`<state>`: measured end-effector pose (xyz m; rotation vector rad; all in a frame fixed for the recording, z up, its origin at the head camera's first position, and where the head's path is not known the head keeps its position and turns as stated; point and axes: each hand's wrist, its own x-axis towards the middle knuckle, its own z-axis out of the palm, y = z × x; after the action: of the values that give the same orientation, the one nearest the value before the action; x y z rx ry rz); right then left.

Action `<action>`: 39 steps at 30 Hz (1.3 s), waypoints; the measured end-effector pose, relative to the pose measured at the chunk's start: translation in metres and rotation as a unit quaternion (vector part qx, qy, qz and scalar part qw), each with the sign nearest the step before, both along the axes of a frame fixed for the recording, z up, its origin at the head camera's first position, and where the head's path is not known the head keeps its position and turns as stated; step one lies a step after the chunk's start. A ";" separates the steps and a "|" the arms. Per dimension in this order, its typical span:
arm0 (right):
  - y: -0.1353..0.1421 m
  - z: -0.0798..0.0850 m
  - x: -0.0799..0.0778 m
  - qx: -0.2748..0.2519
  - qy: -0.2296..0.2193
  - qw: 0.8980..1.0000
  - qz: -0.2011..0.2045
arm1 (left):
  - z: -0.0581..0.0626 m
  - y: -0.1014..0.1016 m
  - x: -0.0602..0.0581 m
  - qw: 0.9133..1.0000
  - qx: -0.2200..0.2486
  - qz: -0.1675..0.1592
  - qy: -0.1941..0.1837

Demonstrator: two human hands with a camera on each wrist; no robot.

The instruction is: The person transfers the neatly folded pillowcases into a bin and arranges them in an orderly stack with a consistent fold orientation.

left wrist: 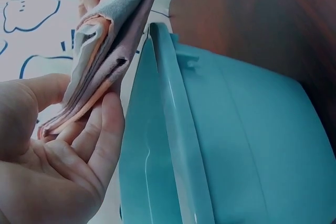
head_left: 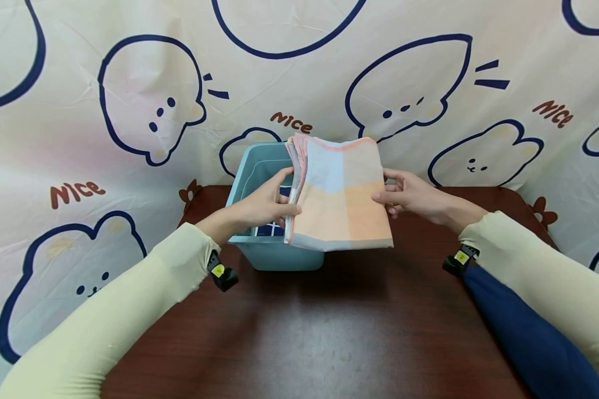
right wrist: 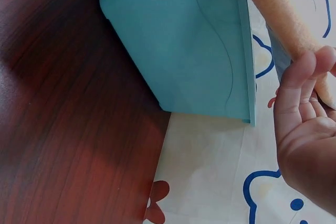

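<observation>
A folded checked cloth [head_left: 339,194] in pastel orange, blue and grey is held up between both hands, overlapping the right part of a teal plastic basket [head_left: 284,257] in the head view. My left hand [head_left: 267,205] pinches its left edge, where several stacked layers show; in the left wrist view the thumb lies on one side of the folds and the fingers on the other. On the opposite edge, my right hand [head_left: 409,197] grips the cloth [right wrist: 294,24] between thumb and fingers. Something dark blue with white lines [head_left: 267,228] lies inside the basket, partly hidden by the left hand.
The basket stands at the back of a dark reddish-brown table [head_left: 299,332]. Behind it hangs a pale curtain [head_left: 279,83] with cartoon outlines. Dark blue fabric [head_left: 529,332] shows under the right forearm, along the table's right edge.
</observation>
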<state>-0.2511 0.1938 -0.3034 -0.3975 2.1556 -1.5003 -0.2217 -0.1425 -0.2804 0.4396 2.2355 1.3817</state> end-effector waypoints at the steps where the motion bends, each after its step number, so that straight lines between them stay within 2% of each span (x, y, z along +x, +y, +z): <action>1: -0.001 0.000 -0.001 -0.004 0.000 1.000 0.001 | 0.000 -0.001 0.000 1.000 0.000 0.000 0.001; 13: -0.017 -0.005 -0.006 -0.044 0.001 0.999 0.022 | 0.001 -0.016 -0.004 1.000 -0.025 0.004 0.006; 21: -0.023 -0.005 -0.008 -0.046 0.002 0.999 0.025 | 0.002 -0.023 -0.006 0.999 -0.040 0.006 0.011; 29: -0.035 -0.004 -0.012 -0.047 0.010 0.999 0.023 | 0.003 -0.032 -0.008 0.999 -0.034 0.022 0.006; 39: -0.049 0.002 -0.016 -0.051 0.010 0.998 0.029 | 0.007 -0.044 -0.011 0.999 -0.036 0.017 0.005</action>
<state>-0.2671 0.1448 -0.3019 -0.5082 2.0702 -1.5827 -0.2332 -0.1869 -0.2739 0.3864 2.3024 1.3150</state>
